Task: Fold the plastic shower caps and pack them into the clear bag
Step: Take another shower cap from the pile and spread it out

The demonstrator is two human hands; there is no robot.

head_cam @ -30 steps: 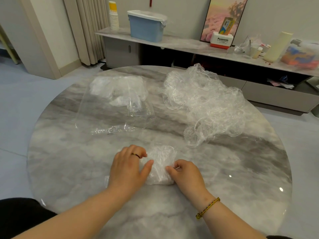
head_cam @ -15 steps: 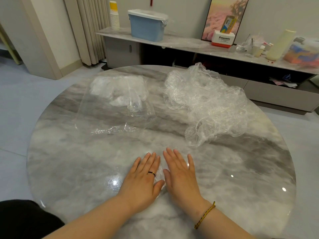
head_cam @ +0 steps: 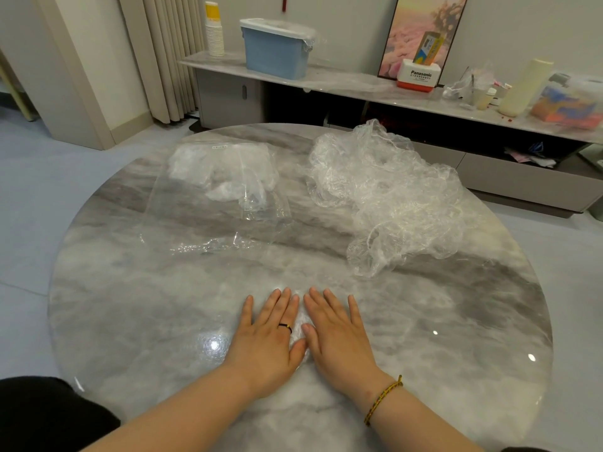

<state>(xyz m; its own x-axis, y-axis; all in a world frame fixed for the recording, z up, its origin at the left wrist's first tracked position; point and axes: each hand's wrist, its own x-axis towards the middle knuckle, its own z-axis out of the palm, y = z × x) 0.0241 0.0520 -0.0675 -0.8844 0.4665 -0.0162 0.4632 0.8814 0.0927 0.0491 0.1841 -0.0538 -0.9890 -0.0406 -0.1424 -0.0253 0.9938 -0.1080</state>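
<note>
A small folded shower cap lies on the round marble table near the front edge, almost wholly hidden under my hands. My left hand and my right hand lie side by side, palms down and fingers spread, pressing flat on it. The clear bag lies flat at the back left, with white folded caps inside its far end. A loose pile of crumpled clear shower caps sits at the back right, apart from both hands.
Behind the table runs a low marble-topped sideboard with a blue bin, stacked paper cups, a Panasonic box and other clutter. Curtains hang at the back left. Grey floor surrounds the table.
A second ago my fingers were curled around the folded cap, bunching it. Both hands have since flattened onto it, palms down, covering it; they have barely shifted in the last half second.
</note>
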